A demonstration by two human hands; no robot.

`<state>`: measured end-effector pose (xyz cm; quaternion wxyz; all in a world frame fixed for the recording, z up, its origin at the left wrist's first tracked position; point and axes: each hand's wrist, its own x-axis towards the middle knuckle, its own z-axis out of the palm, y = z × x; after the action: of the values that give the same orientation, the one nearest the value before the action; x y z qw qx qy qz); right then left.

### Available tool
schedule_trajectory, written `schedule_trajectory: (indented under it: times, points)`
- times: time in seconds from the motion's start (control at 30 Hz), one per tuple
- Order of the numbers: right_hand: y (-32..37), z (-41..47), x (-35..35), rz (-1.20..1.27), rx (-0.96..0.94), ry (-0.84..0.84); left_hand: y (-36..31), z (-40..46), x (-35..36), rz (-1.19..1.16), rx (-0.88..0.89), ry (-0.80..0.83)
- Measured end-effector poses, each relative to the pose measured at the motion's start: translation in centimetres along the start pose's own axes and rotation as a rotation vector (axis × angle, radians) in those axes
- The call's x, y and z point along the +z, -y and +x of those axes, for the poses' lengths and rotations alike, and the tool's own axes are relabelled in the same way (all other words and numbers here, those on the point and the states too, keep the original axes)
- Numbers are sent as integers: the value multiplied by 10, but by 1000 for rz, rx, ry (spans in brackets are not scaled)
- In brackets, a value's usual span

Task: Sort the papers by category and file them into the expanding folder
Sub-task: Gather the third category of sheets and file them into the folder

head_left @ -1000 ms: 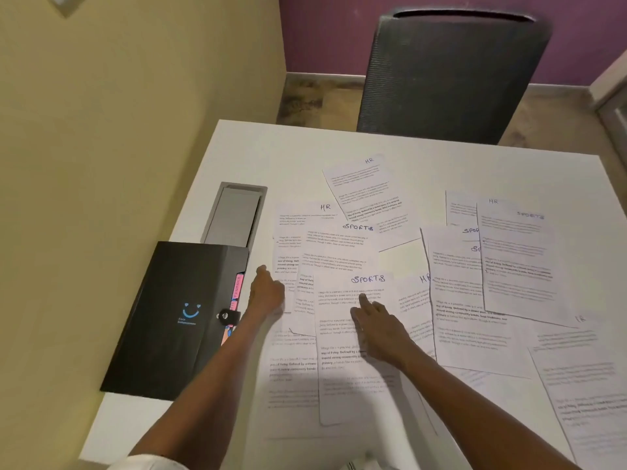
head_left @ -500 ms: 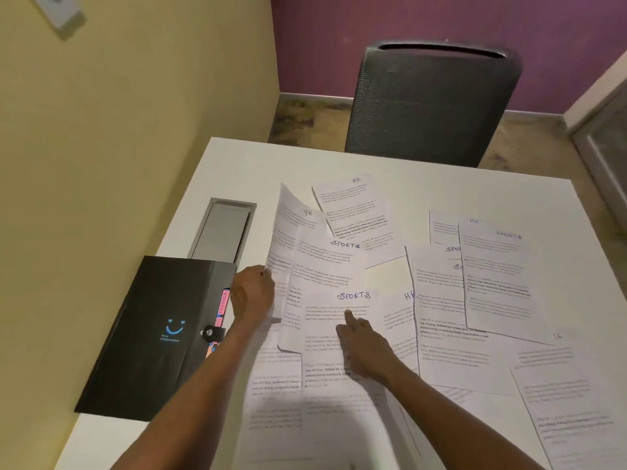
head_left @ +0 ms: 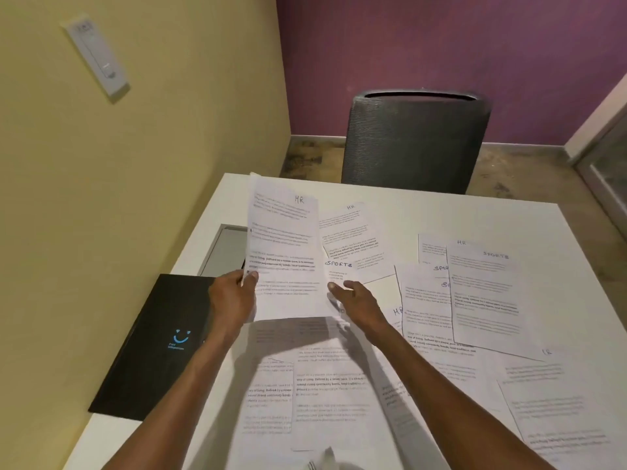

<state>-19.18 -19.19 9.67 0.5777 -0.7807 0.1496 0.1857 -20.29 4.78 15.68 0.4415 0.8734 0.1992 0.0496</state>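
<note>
HR sheet (head_left: 285, 252) | lifted, pinched by left hand (head_left: 232, 298) | right hand (head_left: 356, 300) touching edge

Warm, even indoor light falls from above; the arms and the lifted sheet (head_left: 285, 252) cast soft shadows on the papers (head_left: 325, 385) below. Print blurs near the table's (head_left: 475, 212) front edge, and the walls bow outward

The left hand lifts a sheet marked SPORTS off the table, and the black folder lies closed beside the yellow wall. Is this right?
Not quite. In the head view, the sheet that the left hand lifts off the table is marked HR at its top, not SPORTS. The rest holds: the black folder lies closed beside the yellow wall.
</note>
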Motion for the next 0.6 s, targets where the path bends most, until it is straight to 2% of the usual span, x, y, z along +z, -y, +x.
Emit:
schedule_trajectory:
  times: [0.17,0.23,0.37,0.47,0.6]
  points:
    - [11,-1,-14,268,-29,-15,2,-19,14,-216,-180,256]
    - [7,3,-17,284,-43,-46,7,-18,17,-284,-232,329]
    - [-2,6,-22,216,-54,51,-1,-9,18,-499,-320,483]
    - [-11,10,-20,153,-47,131,-8,4,20,-646,-334,537]
    - [-13,21,-17,89,15,162,-1,27,34,-648,-419,448]
